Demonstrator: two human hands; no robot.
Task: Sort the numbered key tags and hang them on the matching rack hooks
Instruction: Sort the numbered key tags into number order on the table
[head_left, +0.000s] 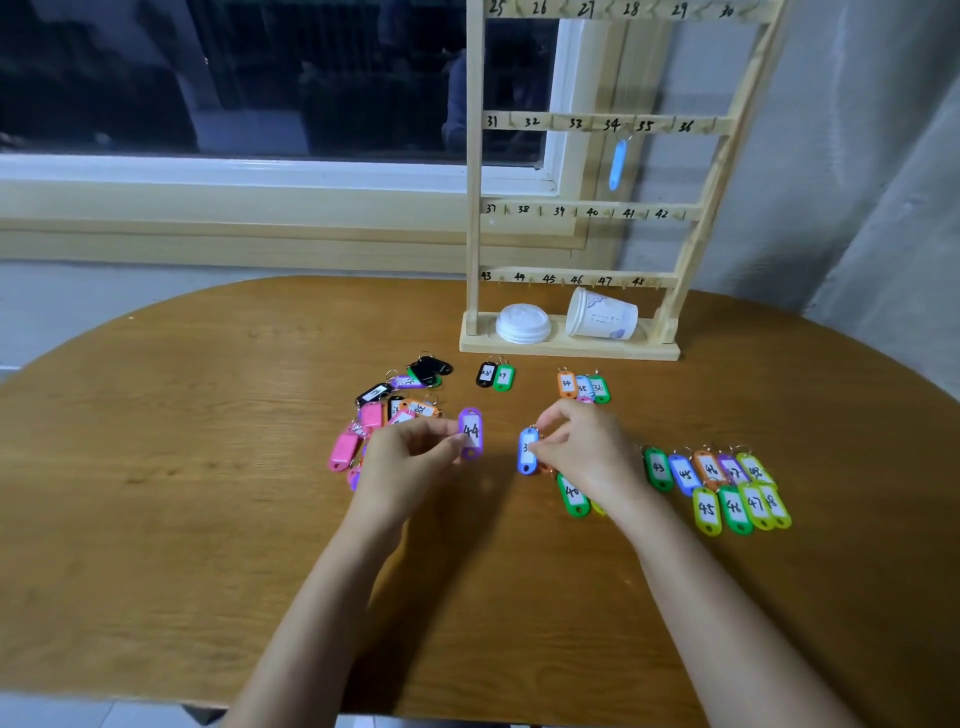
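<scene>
Wooden rack (472, 208): upright, with four visible rails of hooks hand-numbered 25–48, six to a rail. A light-blue tag (617, 163) hangs from the rail numbered 31–36, at about hook 34 or 35.

Purple tag (470, 433), marked 44: held upright, pinched by the left hand (405, 457). Blue tag (528, 451), number partly hidden: pinched at its ring end by the right hand (582, 447).

Loose tags lie flat in front of the rack:
- mixed heap (384, 410) of pink, black, orange and purple, at left
- black-and-green pair (494, 375)
- trio (582, 386) marked 34, 35, 36
- green tag (572, 493) marked 40, beside the right wrist
- two rows (727, 488) marked 43–48, at right
</scene>
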